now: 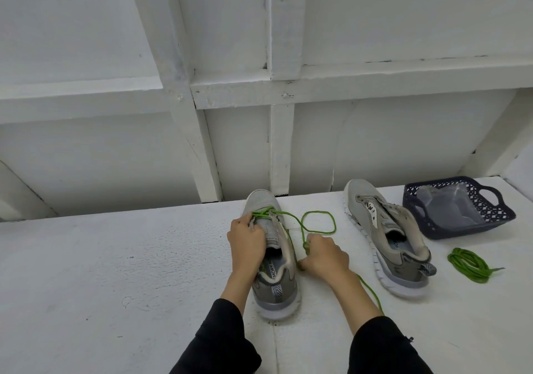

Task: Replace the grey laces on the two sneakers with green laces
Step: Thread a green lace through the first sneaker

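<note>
A person's left hand [246, 239] grips the near sneaker [272, 254], its green lace [317, 221] threaded only near the toe. Their right hand [324, 254] pinches that lace. The second sneaker [383, 235] sits laceless beside a coiled green lace [468, 264].

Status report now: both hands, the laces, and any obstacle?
Left hand holds near sneaker; right hand pinches green lace. Lowest eyelets threaded. Second sneaker unlaced, spare lace coiled. Nothing blocking.

Both grey sneakers [274, 246] [386, 238] have chevron-striped heel tabs (black on white); the laces [317, 221] [468, 264] are bright green, the lattice-patterned basket [496, 215] navy, the desk [115, 272] white, the sleeves [219, 342] black.
</note>
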`<state>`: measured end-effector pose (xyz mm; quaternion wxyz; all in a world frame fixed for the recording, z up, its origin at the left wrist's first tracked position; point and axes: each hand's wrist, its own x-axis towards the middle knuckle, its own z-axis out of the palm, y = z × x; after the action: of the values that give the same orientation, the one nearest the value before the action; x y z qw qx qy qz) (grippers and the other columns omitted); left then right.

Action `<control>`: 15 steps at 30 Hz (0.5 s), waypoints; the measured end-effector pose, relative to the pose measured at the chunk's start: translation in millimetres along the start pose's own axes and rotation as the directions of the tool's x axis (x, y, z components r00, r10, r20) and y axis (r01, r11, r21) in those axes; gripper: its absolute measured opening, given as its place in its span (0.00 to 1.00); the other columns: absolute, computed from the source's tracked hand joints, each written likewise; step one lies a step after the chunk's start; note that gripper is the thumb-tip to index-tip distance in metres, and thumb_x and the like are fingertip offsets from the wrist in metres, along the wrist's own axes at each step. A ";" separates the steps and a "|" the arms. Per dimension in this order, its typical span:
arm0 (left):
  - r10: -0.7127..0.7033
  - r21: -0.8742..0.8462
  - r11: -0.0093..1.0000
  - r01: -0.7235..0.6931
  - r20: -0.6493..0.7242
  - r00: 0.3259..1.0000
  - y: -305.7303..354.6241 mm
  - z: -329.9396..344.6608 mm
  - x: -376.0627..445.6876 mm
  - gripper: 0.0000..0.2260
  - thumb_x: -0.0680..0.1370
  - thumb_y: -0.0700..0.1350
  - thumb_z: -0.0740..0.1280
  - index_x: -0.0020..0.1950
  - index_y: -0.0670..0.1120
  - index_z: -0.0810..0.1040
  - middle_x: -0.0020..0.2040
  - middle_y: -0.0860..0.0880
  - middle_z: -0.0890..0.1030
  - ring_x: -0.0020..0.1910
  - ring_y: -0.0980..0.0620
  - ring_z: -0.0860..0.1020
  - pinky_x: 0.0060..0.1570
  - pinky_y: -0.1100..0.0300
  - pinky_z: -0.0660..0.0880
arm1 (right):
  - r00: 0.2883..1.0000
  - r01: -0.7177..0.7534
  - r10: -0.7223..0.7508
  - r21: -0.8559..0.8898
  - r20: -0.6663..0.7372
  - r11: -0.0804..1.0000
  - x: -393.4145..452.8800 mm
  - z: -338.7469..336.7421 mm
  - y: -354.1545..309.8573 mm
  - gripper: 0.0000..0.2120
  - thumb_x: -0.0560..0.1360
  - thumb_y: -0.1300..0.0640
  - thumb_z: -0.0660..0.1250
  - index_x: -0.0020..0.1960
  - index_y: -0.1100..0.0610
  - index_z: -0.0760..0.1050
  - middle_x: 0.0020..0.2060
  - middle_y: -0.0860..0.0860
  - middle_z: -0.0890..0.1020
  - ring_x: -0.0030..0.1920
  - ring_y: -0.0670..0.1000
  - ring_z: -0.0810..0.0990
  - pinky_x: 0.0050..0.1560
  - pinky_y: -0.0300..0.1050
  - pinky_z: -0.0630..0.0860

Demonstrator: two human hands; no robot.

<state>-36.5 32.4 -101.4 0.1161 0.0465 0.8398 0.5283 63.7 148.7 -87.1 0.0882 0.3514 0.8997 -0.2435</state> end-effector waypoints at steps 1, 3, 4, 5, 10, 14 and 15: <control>0.003 0.000 1.000 -0.003 -0.001 1.000 1.3 -0.9 -1.1 0.25 0.67 0.49 0.52 0.57 0.39 0.77 0.53 0.34 0.77 0.54 0.34 0.75 0.57 0.38 0.72 | 1.000 -0.013 0.013 -0.023 0.023 1.000 0.1 -1.7 -0.2 0.13 0.70 0.53 0.69 0.46 0.53 0.65 0.47 0.50 0.74 0.47 0.54 0.75 0.43 0.43 0.68; 0.008 -0.002 1.000 -0.008 0.001 1.000 2.9 -1.9 -2.3 0.25 0.67 0.49 0.53 0.56 0.39 0.77 0.53 0.34 0.77 0.54 0.34 0.75 0.57 0.39 0.72 | 0.999 -0.040 0.041 -0.043 0.002 0.998 0.7 -4.5 -0.9 0.17 0.71 0.48 0.70 0.51 0.53 0.65 0.51 0.51 0.75 0.53 0.55 0.76 0.45 0.44 0.68; 0.008 -0.002 1.000 -0.008 0.003 1.000 2.9 -2.1 -2.2 0.25 0.67 0.49 0.53 0.57 0.39 0.77 0.54 0.34 0.77 0.54 0.35 0.75 0.57 0.40 0.73 | 0.998 -0.053 0.051 -0.065 -0.037 0.996 0.8 -4.3 -1.5 0.17 0.72 0.47 0.69 0.53 0.54 0.67 0.53 0.51 0.76 0.55 0.55 0.75 0.46 0.45 0.68; 0.008 -0.005 1.000 -0.008 0.007 1.000 2.6 -2.1 -2.2 0.25 0.67 0.49 0.53 0.57 0.39 0.77 0.54 0.34 0.77 0.55 0.35 0.75 0.57 0.40 0.73 | 0.995 -0.066 0.059 -0.094 -0.076 0.993 1.8 -2.8 -1.5 0.14 0.74 0.48 0.67 0.53 0.54 0.69 0.54 0.52 0.76 0.56 0.55 0.74 0.48 0.46 0.68; 0.024 -0.009 1.000 -0.024 0.026 0.999 -5.1 0.6 1.6 0.27 0.66 0.53 0.54 0.57 0.41 0.78 0.54 0.36 0.78 0.56 0.36 0.75 0.57 0.40 0.73 | 0.992 -0.068 0.051 -0.150 -0.116 0.986 11.6 6.4 0.0 0.03 0.77 0.55 0.63 0.46 0.54 0.73 0.54 0.51 0.73 0.60 0.55 0.66 0.56 0.51 0.63; 0.059 0.010 0.998 -0.060 0.033 0.998 -13.0 5.3 6.9 0.30 0.64 0.57 0.53 0.57 0.44 0.79 0.53 0.38 0.78 0.55 0.36 0.76 0.57 0.39 0.75 | 0.983 0.079 0.009 0.458 -0.186 0.885 11.2 -7.5 -4.1 0.02 0.74 0.59 0.67 0.42 0.56 0.77 0.41 0.51 0.78 0.48 0.52 0.74 0.42 0.41 0.68; 0.069 0.018 0.997 -0.070 0.032 0.997 -14.6 6.4 8.0 0.29 0.64 0.57 0.53 0.58 0.46 0.79 0.53 0.40 0.79 0.55 0.38 0.76 0.56 0.39 0.75 | 0.985 0.105 0.005 0.635 -0.170 0.766 9.8 -14.3 -6.4 0.02 0.73 0.61 0.67 0.42 0.56 0.75 0.37 0.50 0.80 0.42 0.51 0.74 0.38 0.40 0.68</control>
<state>-42.1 33.2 -118.3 0.1105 0.0850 0.8408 0.5232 52.3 157.6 -75.5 -0.1168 0.3548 0.7756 -0.5089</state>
